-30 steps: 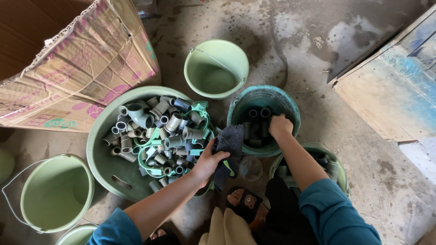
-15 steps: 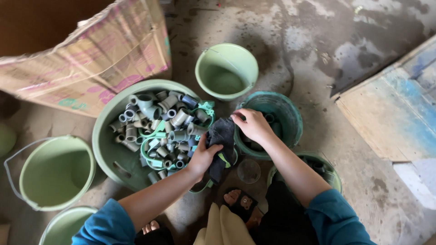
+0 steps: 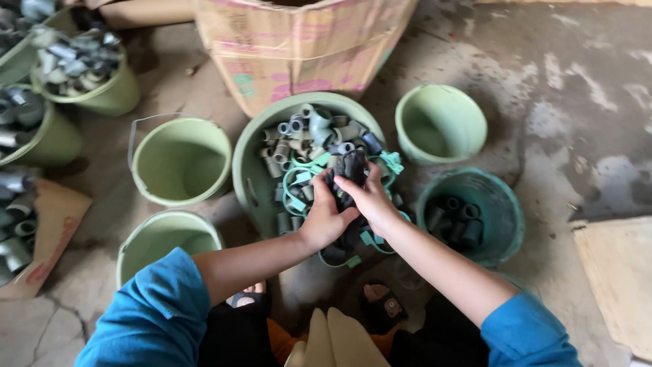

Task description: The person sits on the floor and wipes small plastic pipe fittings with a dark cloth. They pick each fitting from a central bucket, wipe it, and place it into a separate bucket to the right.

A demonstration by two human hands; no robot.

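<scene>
Both my hands, left (image 3: 324,221) and right (image 3: 370,200), grip dark fitting (image 3: 350,170) over big basin's (image 3: 248,170) near rim; loose hold could drop it onto floor.

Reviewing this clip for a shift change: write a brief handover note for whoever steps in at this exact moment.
Left hand and right hand: both grip a dark cloth-like bundle over the big green basin.
Basin holds grey pipe fittings and green straps.
Teal bucket on the right has a few dark fittings. The light green bucket and the buckets on the left look empty.
Done: some fittings are in the teal bucket. Left: most fittings are in the basin.
</scene>
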